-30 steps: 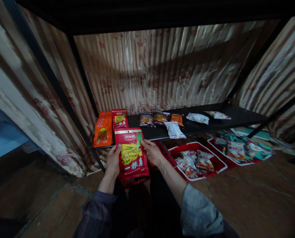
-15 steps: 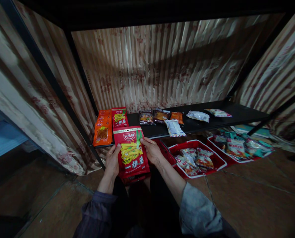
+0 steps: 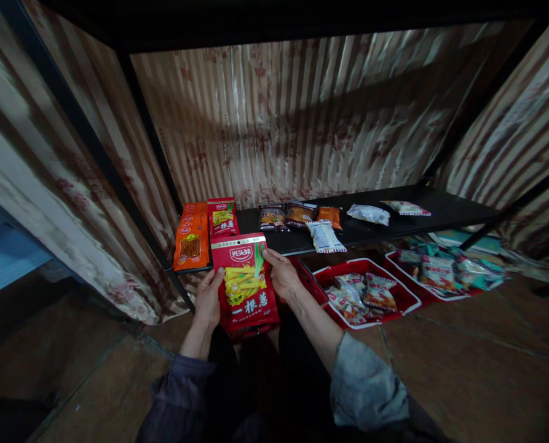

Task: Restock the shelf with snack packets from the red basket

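A red snack bag (image 3: 245, 284) with yellow sticks printed on its front is held upright between both hands, in front of the shelf's left end. My left hand (image 3: 208, 299) grips its left edge, thumb on the front. On the upper right edge, my right hand (image 3: 280, 274) pinches it the same way. The fingers behind the bag are hidden. Just beyond it, a matching red bag (image 3: 222, 216) stands on the black shelf (image 3: 297, 242) beside an orange snack bag (image 3: 192, 237).
Small snack packets, among them a white-and-blue one (image 3: 326, 236), lie along the shelf. Below it on the tiled floor, a red basket (image 3: 415, 303) and a second basket (image 3: 444, 299) hold packets. A black shelf post (image 3: 147, 132) rises at left, before a striped curtain (image 3: 256, 129).
Almost nothing differs. Both hands keep their hold on the red snack bag, and the view has shifted very slightly.
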A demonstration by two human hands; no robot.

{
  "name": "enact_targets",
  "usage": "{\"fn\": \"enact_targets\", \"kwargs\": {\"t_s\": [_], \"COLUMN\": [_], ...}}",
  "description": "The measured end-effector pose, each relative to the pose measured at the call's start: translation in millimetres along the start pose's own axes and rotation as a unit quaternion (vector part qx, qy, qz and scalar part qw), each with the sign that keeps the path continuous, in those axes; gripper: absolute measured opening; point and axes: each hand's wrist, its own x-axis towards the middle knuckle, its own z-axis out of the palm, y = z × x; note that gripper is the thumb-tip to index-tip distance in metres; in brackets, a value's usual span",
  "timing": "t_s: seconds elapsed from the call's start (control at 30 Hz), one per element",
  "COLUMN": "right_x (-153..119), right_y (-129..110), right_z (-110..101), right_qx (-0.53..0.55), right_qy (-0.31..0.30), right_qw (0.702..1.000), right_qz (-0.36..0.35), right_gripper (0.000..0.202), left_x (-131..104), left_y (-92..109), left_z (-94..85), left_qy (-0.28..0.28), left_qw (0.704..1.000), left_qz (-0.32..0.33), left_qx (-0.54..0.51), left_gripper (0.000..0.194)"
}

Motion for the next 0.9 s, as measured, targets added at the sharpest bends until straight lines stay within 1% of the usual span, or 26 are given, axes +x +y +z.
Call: {"fn": "enact_targets", "kwargs": {"t_s": [0.1, 0.27, 0.43, 0.57, 0.63, 0.73, 0.83, 0.9], "right_x": [-0.7, 3.6, 14.7, 22.5, 24.6, 23.2, 15.8, 8.7], "right_y": [-2.2, -7.0, -11.0, -12.2, -12.5, -12.9, -11.9, -9.7], "right_z": [4.0, 6.9, 5.2, 2.3, 0.7, -1.1, -2.9, -5.3], "right_qx": [0.018, 0.033, 0.024, 0.006, -0.004, -0.018, -0.026, -0.028], "right_qy": [0.012, 0.015, 0.043, 0.038, 0.034, 0.022, -0.018, -0.044], "right_qw": [1.000, 0.999, 0.999, 0.999, 0.999, 1.000, 0.999, 0.998], "right_qz": [0.016, 0.024, 0.013, -0.006, -0.013, -0.009, 0.019, 0.036], "right_gripper": [0.029, 0.027, 0.025, 0.025, 0.024, 0.025, 0.029, 0.031], "left_x": [-2.8, -8.3, -12.9, -15.6, -15.1, -12.4, -9.5, -8.2], "left_y": [-1.4, -5.1, -7.5, -9.8, -12.0, -16.3, -19.6, -20.0], "left_z": [-1.5, -14.0, -30.8, -37.3, -38.0, -37.8, -35.6, -32.6], "left_qy": [-0.017, -0.086, -0.139, -0.161, -0.149, -0.107, -0.068, -0.056], "left_qw": [1.000, 0.995, 0.982, 0.976, 0.978, 0.985, 0.993, 0.996], "left_qz": [-0.013, -0.041, -0.059, -0.061, -0.061, -0.048, -0.037, -0.034], "left_qx": [-0.005, 0.036, 0.112, 0.133, 0.135, 0.126, 0.091, 0.063], "left_gripper": [0.044, 0.043, 0.040, 0.038, 0.036, 0.036, 0.037, 0.039]}}
